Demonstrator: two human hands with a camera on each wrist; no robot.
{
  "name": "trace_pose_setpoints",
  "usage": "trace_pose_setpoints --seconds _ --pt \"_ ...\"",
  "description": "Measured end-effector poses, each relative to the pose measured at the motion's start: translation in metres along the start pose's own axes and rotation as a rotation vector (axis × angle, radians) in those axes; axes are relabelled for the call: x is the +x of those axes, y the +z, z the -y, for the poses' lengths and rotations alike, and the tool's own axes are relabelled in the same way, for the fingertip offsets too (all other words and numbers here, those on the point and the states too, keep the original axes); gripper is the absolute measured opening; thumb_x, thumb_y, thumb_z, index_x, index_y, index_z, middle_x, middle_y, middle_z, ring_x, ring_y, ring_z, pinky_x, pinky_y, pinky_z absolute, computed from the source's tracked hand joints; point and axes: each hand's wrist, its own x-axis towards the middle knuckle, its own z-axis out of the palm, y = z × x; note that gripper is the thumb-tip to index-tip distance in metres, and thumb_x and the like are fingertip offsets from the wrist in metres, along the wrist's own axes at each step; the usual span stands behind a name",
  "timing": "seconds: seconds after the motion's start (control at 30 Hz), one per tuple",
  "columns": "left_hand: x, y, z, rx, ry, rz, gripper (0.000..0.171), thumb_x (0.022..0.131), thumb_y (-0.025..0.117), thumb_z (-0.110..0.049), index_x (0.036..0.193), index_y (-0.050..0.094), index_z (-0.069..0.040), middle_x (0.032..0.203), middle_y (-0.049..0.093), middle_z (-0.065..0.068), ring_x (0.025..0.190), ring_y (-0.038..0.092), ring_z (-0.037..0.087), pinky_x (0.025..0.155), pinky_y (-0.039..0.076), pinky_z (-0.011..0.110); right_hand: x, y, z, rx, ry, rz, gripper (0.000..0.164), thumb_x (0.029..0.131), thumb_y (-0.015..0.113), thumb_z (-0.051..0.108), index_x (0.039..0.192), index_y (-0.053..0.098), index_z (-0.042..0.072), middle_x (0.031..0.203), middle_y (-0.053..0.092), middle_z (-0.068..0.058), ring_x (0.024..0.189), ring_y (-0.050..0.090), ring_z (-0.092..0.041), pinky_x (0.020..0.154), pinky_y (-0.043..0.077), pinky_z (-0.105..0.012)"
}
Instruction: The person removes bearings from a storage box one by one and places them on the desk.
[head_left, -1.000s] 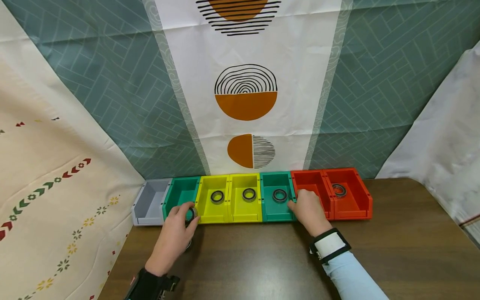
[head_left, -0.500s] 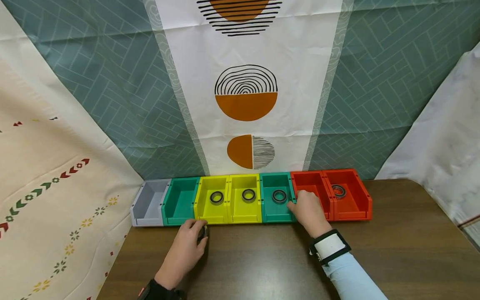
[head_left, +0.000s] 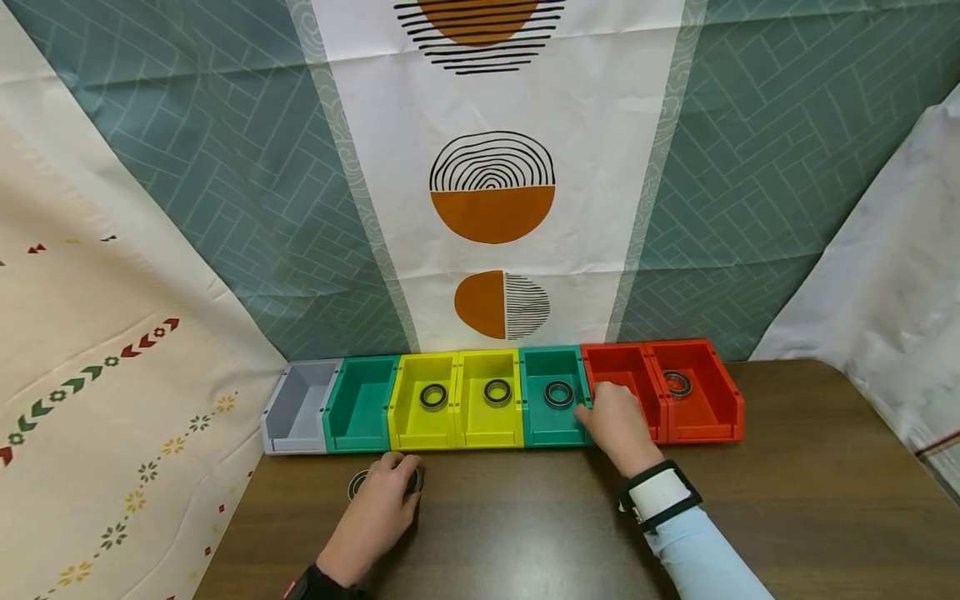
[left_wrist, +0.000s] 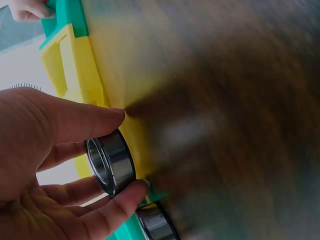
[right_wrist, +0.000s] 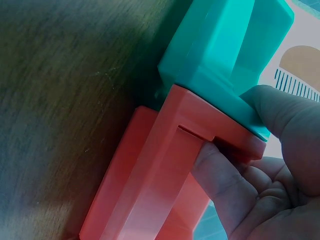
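My left hand (head_left: 382, 504) is low over the table in front of the left yellow bin (head_left: 408, 435). Its thumb and fingers pinch a steel ball bearing (left_wrist: 117, 162) by the outer rim. A second ball bearing (head_left: 355, 485) lies on the table just left of that hand, partly hidden by it. My right hand (head_left: 621, 423) is at the seam between the right green bin (head_left: 555, 432) and the left red bin (head_left: 611, 360). In the right wrist view its thumb lies on the green side and a finger reaches into the red bin (right_wrist: 155, 175), pinching the adjoining walls.
The bins stand in one row along the table's back, against a hanging cloth (head_left: 600, 167). Single bearings lie in both yellow bins, the right green bin and the right red bin (head_left: 705, 417). A grey bin (head_left: 300, 408) and another green bin (head_left: 363, 400) form the left end.
My left hand has come down from the left green bin's front edge to the table, moving toward me and slightly right with the ball bearing. The right hand stays in place.
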Motion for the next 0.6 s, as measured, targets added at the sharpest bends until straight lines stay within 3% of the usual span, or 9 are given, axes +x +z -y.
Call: trace_pose_setpoints --seconds 0.6 --pt "-0.0005 0.0032 -0.002 0.067 -0.017 0.038 0.038 0.078 0.072 -0.021 0.113 0.059 -0.013 0.104 0.054 0.008 0.094 0.05 0.024 0.077 0.046 0.042 0.0008 -0.0003 -0.0003 -0.005 -0.007 -0.011 0.021 0.084 0.064 0.024 0.078 0.054 0.006 0.059 0.046 -0.007 0.051 0.047 -0.018 0.046 0.038 -0.029"
